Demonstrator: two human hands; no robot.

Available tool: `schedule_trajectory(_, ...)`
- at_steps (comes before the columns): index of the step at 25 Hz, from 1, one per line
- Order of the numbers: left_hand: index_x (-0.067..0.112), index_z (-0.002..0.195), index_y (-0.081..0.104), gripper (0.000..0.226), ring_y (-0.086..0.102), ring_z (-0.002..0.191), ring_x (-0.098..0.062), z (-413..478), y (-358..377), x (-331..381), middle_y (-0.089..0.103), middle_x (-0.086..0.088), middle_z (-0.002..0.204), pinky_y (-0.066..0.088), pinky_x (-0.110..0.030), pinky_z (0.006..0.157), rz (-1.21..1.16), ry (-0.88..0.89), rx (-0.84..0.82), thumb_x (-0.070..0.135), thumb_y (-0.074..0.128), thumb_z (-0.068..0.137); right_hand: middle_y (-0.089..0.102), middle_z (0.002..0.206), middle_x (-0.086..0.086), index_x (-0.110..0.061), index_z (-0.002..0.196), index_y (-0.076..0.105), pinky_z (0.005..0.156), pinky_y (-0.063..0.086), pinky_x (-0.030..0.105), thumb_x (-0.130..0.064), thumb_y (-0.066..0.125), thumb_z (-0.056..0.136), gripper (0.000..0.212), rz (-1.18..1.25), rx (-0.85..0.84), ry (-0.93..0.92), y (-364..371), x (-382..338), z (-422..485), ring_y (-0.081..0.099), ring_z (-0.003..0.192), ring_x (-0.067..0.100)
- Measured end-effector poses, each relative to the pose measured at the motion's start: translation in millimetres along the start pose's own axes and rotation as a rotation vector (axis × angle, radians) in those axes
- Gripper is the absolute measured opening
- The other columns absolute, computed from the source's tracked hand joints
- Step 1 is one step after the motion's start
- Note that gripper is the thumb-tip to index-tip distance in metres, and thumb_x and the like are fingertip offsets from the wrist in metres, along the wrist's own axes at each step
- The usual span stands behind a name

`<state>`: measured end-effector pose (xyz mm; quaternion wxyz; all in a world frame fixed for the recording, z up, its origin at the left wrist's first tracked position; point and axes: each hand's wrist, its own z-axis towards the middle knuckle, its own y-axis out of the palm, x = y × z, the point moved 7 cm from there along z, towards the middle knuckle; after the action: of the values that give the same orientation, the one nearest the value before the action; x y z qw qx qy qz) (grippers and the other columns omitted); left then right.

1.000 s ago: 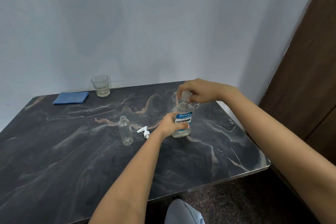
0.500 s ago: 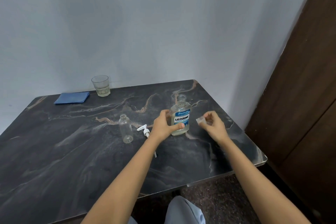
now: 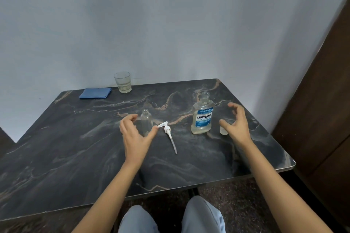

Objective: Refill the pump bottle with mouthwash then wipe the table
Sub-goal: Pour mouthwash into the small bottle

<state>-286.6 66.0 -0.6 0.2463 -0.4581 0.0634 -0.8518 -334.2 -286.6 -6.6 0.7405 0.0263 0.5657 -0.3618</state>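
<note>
While both hands are hovering low over the dark marbled tabletop [image 3: 75, 157], neither is gripping anything. L hand [image 3: 135, 134] is spreading open in a C shape, its fingers [image 3: 129, 119] curving round the left side of the pump bottle [image 3: 146, 122] and the thumb reaching past its right side; contact w/ the bottle: cannot tell. Thumb tip is sitting right at the nozzle of the pump head [image 3: 167, 128], touching or nearly so. Pump bottle is standing upright approx. mid-tabletop, clear, uncapped, looking empty. Pump head, white, is lying on its side just right of that bottle, w/ its dip tube [image 3: 173, 144] pointing toward the near edge. Further right, apart from the pump head, the mouthwash bottle [image 3: 202, 117] is standing upright w/ mouth open, blue-white label facing the camera, pale liquid showing in the lower part. Its cap [image 3: 223, 130] is sitting on the tabletop just right of the bottle base. R hand [image 3: 237, 125] is hanging open beside the cap, fingers loosely spread and bent, thumb just above the cap, not pinching it. At the far edge by the wall, a drinking glass [image 3: 122, 82] is standing upright and a folded blue cloth [image 3: 95, 93] is lying flat just left of it. Knees [image 3: 202, 215] in light trousers are showing below the near edge.
</note>
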Motion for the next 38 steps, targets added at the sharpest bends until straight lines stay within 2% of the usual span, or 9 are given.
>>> schedule_trajectory(3,0.01,0.139,0.036,0.088,0.045,0.126,-0.018,11,14,-35,0.043,-0.003,0.137,0.038,-0.029,0.103,-0.054,-0.232,-0.216,0.03,0.086,0.07,0.041,0.141,-0.006,-0.02,0.133,0.038,0.109,0.031,0.031,-0.004,0.07,0.078,0.066,0.102,-0.266,0.047,32,-16,9,0.038,0.13,0.012)
schedule_trajectory(6,0.011,0.142,0.039,0.082,0.048,0.127,-0.015,13,32,-45,0.049,-0.001,0.137,0.038,-0.026,0.105,-0.16,-0.283,-0.328,0.025,0.084,0.074,0.052,0.131,0.007,-0.015,0.127,0.038,0.101,0.046,0.037,0.002,0.066,0.081,0.057,0.149,-0.402,0.096,58,-18,8,0.053,0.122,0.022)
schedule_trajectory(10,0.019,0.114,0.059,0.042,0.061,0.115,-0.016,18,37,-57,0.065,-0.001,0.118,0.047,-0.027,0.098,-0.194,-0.318,-0.325,0.021,0.08,0.078,0.058,0.123,0.017,-0.015,0.118,0.04,0.094,0.052,0.041,0.005,0.065,0.083,0.048,0.238,-0.274,0.137,71,-17,0,0.061,0.109,0.024)
schedule_trajectory(13,0.023,0.109,0.06,0.036,0.063,0.11,-0.012,14,37,-59,0.066,0.003,0.113,0.047,-0.026,0.099,-0.221,-0.327,-0.327,0.017,0.079,0.079,0.064,0.116,0.008,-0.023,0.113,0.048,0.092,0.053,0.039,-0.002,0.072,0.079,0.047,0.214,-0.209,0.095,75,-20,-5,0.064,0.105,0.02)
schedule_trajectory(18,0.022,0.113,0.06,0.038,0.063,0.11,-0.009,11,38,-62,0.065,0.006,0.114,0.047,-0.022,0.099,-0.253,-0.335,-0.325,0.016,0.078,0.08,0.065,0.104,-0.007,-0.022,0.119,0.052,0.081,0.049,0.012,-0.003,0.073,0.077,0.051,0.026,-0.267,-0.05,97,-61,-11,0.063,0.093,0.0)
schedule_trajectory(21,0.018,0.117,0.06,0.04,0.062,0.113,-0.009,9,40,-63,0.065,0.001,0.12,0.046,-0.02,0.098,-0.264,-0.344,-0.318,0.015,0.077,0.081,0.062,0.107,-0.011,-0.025,0.123,0.052,0.086,0.046,0.022,-0.006,0.074,0.076,0.055,-0.127,-0.309,-0.145,116,-80,-13,0.06,0.098,0.008)
schedule_trajectory(25,0.017,0.12,0.059,0.042,0.061,0.112,-0.007,8,40,-63,0.065,0.003,0.121,0.045,-0.019,0.098,-0.263,-0.356,-0.317,0.015,0.076,0.082,0.063,0.117,0.001,-0.027,0.129,0.049,0.093,0.049,0.041,-0.01,0.073,0.077,0.059,-0.29,-0.333,-0.208,132,-91,-10,0.061,0.103,0.022)
schedule_trajectory(30,0.016,0.122,0.059,0.043,0.06,0.113,-0.008,7,40,-62,0.064,0.002,0.123,0.045,-0.023,0.101,-0.271,-0.364,-0.317,0.014,0.076,0.082,0.063,0.113,0.006,-0.027,0.134,0.046,0.095,0.045,0.045,-0.013,0.071,0.08,0.061,-0.477,-0.361,-0.286,143,-103,-6,0.057,0.105,0.026)
schedule_trajectory(38,0.016,0.123,0.058,0.045,0.059,0.117,-0.011,8,41,-65,0.064,0.0,0.126,0.046,-0.033,0.105,-0.255,-0.366,-0.321,0.016,0.076,0.082,0.062,0.114,0.005,-0.028,0.136,0.045,0.097,0.043,0.048,-0.011,0.07,0.081,0.063,-0.522,-0.357,-0.311,144,-112,-4,0.056,0.106,0.025)
